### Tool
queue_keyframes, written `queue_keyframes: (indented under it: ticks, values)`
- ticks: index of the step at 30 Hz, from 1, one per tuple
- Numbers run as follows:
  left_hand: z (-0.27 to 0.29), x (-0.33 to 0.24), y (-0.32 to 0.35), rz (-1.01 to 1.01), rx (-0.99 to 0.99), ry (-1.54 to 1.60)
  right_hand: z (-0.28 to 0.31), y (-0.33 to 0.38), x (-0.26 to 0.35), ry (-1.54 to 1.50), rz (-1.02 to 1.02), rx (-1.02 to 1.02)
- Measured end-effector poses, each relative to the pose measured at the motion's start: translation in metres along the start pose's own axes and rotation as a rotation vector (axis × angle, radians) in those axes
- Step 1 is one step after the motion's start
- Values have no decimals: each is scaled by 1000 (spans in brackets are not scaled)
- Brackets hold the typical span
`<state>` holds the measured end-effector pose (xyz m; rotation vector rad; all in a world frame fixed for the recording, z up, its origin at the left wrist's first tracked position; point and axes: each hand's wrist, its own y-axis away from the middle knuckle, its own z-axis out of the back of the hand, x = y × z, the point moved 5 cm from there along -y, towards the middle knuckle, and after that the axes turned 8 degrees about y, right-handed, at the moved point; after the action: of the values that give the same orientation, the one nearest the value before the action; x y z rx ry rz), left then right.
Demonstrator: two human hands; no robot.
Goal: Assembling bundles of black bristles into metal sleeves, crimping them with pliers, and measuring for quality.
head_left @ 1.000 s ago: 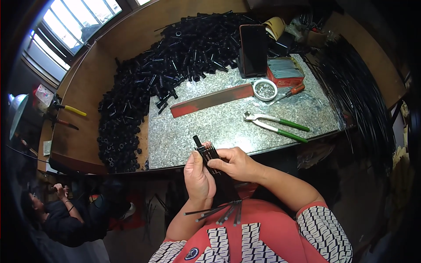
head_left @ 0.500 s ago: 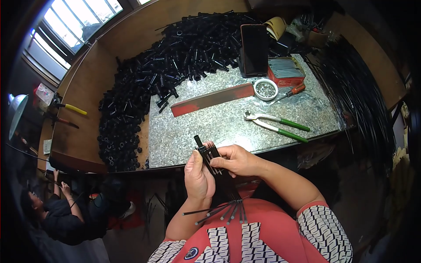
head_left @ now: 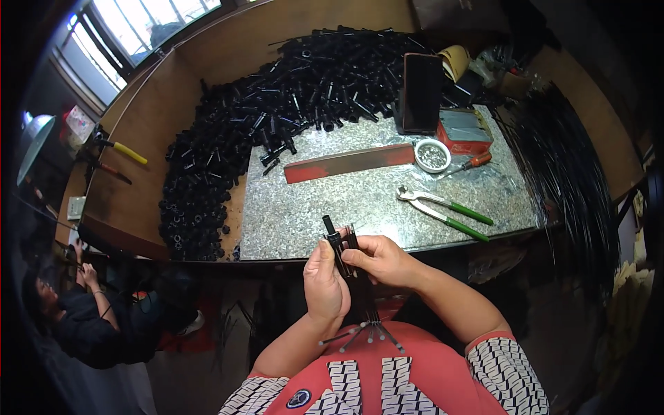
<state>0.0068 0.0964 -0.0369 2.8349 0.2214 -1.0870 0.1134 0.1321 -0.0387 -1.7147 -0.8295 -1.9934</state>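
Just past the table's near edge, my two hands meet in front of my body. My left hand (head_left: pixel 324 285) is closed round a black tubular part (head_left: pixel 328 225), whose narrow end points up and away. Pressed close beside it, my right hand (head_left: pixel 382 260) pinches a bundle of thin black rods (head_left: pixel 352 242) against that part. The lower ends of the rods fan out over my red apron, and their pale round tips (head_left: pixel 371 339) show there. Fingers cover the place where rods and tubular part meet.
A heap of black tubular parts (head_left: pixel 228 131) fills the table's far left. On the stone slab (head_left: pixel 304 214) lie a red-grey bar (head_left: pixel 349 163), green-handled pincers (head_left: pixel 446 213), a white bowl (head_left: pixel 432 156) and a screwdriver (head_left: pixel 477 160). Long black rods (head_left: pixel 564 166) hang at right; another person (head_left: pixel 97 311) works lower left.
The view has shifted a little, so the table things sit further right. My hands stay together on the tubular part and rods; the rods' lower ends now fan less widely.
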Motion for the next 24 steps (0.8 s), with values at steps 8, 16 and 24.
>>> queue_keyframes:
  ticks: [8, 16, 24]
  values:
    - [-5, 1, 2, 37, 56, 57, 1, 15, 28, 368, 43, -67]
    - [-9, 3, -1, 131, 181, 41, -1, 16, 32, 516, 175, -57]
    - [-3, -11, -7, 164, 230, 72, -2, 7, 40, 600, -95, 79]
